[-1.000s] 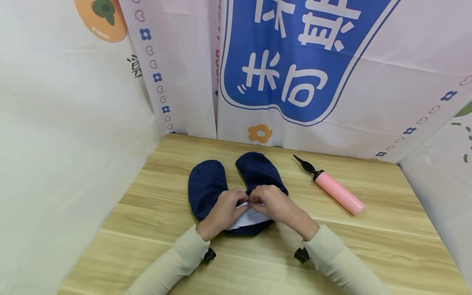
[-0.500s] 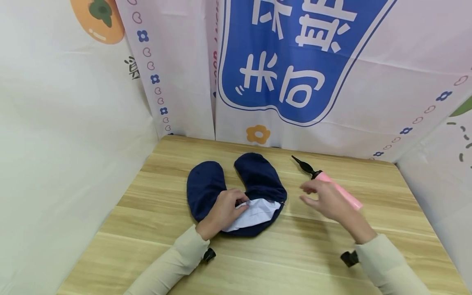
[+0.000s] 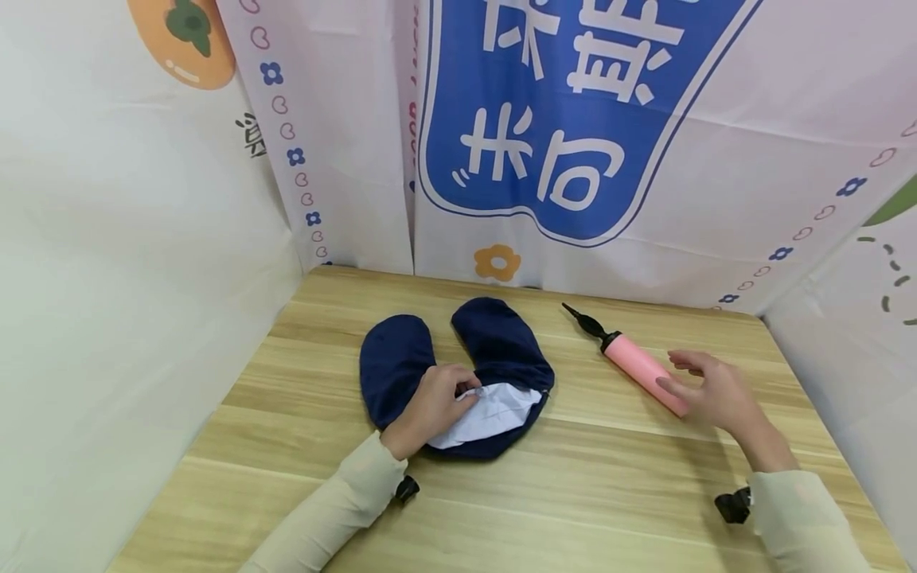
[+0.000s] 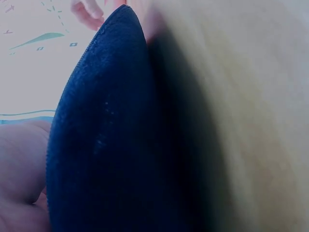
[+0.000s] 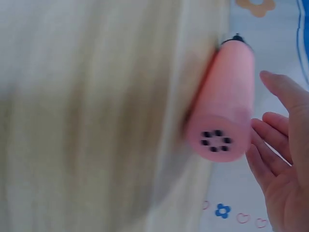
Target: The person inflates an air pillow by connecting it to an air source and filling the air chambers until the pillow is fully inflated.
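Observation:
A navy U-shaped neck pillow (image 3: 398, 362) lies flat on the table, its zip open along the near curve and a white inner layer (image 3: 494, 414) showing. My left hand (image 3: 435, 402) pinches this white layer at the opening, near what looks like a small clear valve. In the left wrist view the navy cover (image 4: 106, 125) with its zip edge hides most of the fingers. Over the back end of a pink hand air pump (image 3: 641, 366) hovers my right hand (image 3: 719, 395), its fingers spread and relaxed. The right wrist view shows the pump's round end (image 5: 217, 140) beside the fingers, apparently not gripped.
The wooden tabletop (image 3: 537, 509) meets printed cloth walls at the back and both sides. A black nozzle (image 3: 589, 323) on the pump points to the back left. Each wrist carries a small black camera.
My right hand has left the neck pillow and moved right to the pump's back end, uncovering more of the white layer. The left hand stays at the opening.

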The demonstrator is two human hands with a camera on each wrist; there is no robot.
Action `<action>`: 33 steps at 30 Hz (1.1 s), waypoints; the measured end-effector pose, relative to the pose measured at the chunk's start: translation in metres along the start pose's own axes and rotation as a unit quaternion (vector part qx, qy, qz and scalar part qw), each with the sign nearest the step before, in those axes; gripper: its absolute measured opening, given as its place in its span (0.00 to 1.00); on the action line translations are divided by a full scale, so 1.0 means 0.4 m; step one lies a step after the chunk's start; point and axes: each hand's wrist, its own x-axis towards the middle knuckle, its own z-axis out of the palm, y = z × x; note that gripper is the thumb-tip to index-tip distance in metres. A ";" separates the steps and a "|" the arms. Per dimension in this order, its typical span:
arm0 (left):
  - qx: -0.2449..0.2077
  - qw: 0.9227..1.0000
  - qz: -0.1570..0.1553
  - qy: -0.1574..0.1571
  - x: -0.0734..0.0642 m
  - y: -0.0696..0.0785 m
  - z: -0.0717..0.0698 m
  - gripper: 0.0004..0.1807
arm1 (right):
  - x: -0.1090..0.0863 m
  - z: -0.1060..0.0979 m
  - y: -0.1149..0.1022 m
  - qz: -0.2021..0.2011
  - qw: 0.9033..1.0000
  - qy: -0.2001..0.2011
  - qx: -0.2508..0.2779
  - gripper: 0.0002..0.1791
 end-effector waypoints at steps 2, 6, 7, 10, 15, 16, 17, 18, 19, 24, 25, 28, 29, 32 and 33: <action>0.004 1.000 -0.002 -0.001 0.009 -0.003 0.002 0.04 | 0.003 0.013 0.012 0.006 1.000 -0.012 -0.001 0.41; 0.011 1.000 -0.006 -0.002 0.029 -0.010 0.007 0.04 | 0.010 0.035 0.032 0.000 1.000 -0.017 -0.007 0.40; 0.011 1.000 -0.008 -0.003 0.035 -0.013 0.009 0.04 | 0.011 0.040 0.034 -0.002 1.000 -0.016 -0.011 0.39; 0.010 1.000 -0.013 -0.003 0.053 -0.022 0.013 0.03 | 0.013 0.054 0.038 -0.008 1.000 -0.011 -0.017 0.40; 0.011 1.000 -0.016 0.008 0.080 -0.037 0.016 0.03 | 0.015 0.080 0.042 -0.011 1.000 -0.009 -0.022 0.43; 0.013 1.000 -0.016 0.011 0.084 -0.040 0.017 0.03 | 0.015 0.085 0.044 -0.012 1.000 -0.009 -0.022 0.43; 0.014 1.000 -0.015 0.015 0.088 -0.042 0.017 0.03 | 0.014 0.089 0.046 -0.011 1.000 -0.010 -0.022 0.43; 0.014 1.000 -0.015 0.019 0.091 -0.045 0.018 0.03 | 0.013 0.092 0.048 -0.013 1.000 -0.007 -0.022 0.42; 0.016 0.999 -0.015 0.023 0.094 -0.047 0.019 0.03 | 0.012 0.094 0.049 -0.013 1.000 -0.006 -0.021 0.42; 0.005 0.999 -0.014 0.031 0.105 -0.051 0.020 0.03 | 0.009 0.092 0.039 -0.016 1.000 0.005 -0.016 0.41; 0.004 0.999 -0.015 0.031 0.106 -0.051 0.019 0.03 | 0.008 0.090 0.035 -0.016 1.000 0.007 -0.015 0.41; 0.000 0.999 -0.019 0.032 0.104 -0.051 0.016 0.03 | 0.005 0.087 0.022 -0.015 1.000 0.011 -0.013 0.40; 0.000 0.999 -0.021 0.032 0.103 -0.051 0.015 0.03 | 0.004 0.086 0.017 -0.016 1.000 0.013 -0.012 0.40; 0.001 0.999 -0.022 0.034 0.101 -0.057 0.013 0.03 | 0.002 0.084 0.003 -0.022 0.999 0.021 -0.015 0.38; 0.001 0.999 -0.023 0.034 0.101 -0.059 0.013 0.03 | 0.001 0.084 -0.002 -0.025 0.999 0.026 -0.017 0.38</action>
